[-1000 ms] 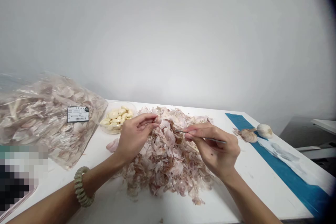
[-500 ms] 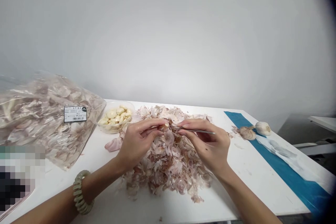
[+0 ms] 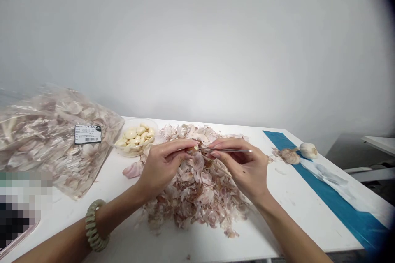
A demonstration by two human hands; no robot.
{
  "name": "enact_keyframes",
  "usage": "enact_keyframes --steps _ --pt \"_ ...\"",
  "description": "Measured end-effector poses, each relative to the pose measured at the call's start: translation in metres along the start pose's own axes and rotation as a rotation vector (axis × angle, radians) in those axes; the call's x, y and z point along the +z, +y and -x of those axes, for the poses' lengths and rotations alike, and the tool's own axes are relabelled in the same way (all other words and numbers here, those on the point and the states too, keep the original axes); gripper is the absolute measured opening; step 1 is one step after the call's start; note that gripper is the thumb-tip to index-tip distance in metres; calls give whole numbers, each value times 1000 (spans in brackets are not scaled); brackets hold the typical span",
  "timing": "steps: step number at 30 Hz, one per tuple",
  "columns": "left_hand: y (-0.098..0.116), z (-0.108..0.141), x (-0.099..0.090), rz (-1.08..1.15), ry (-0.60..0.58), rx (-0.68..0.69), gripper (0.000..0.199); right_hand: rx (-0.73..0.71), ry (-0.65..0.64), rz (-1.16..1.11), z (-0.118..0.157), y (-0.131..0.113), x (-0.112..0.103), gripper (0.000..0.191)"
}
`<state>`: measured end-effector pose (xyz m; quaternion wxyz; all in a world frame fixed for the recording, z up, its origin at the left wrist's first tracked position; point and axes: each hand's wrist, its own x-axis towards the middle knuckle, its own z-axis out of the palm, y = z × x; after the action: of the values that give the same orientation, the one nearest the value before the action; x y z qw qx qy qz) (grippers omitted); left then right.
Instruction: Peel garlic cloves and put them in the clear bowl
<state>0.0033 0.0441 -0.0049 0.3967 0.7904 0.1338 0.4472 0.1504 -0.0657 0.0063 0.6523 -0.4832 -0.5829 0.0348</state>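
Observation:
Between the thumb and fingertips of my left hand (image 3: 165,164) is a small garlic clove (image 3: 195,148), mostly covered by the fingers. My right hand (image 3: 245,166) pinches a thin metal tool (image 3: 236,150), slim like a small knife or pick, its tip pointing left at the clove. Whether the tip touches the clove I cannot tell. Both hands hover above a heap of garlic skins (image 3: 200,197). Behind my left hand, a clear round bowl (image 3: 121,152) holds several peeled garlic cloves (image 3: 138,134).
A clear plastic bag (image 3: 61,131) stuffed with skins and bearing a label lies at the left. On the right, a whole garlic bulb (image 3: 308,151) and a brownish garlic bulb (image 3: 290,156) rest by a blue strip (image 3: 327,189) and white plastic (image 3: 336,181). A wall rises behind the table.
The metal tool has tilted slightly, its right end now a bit higher. My right hand has shifted a little left; my left hand keeps its hold on the clove.

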Motion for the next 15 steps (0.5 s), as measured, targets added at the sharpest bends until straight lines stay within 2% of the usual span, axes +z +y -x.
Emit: enact_keyframes --steps 15 --pt "-3 1 0 6 -25 0 28 46 -31 -34 -2 0 -1 10"
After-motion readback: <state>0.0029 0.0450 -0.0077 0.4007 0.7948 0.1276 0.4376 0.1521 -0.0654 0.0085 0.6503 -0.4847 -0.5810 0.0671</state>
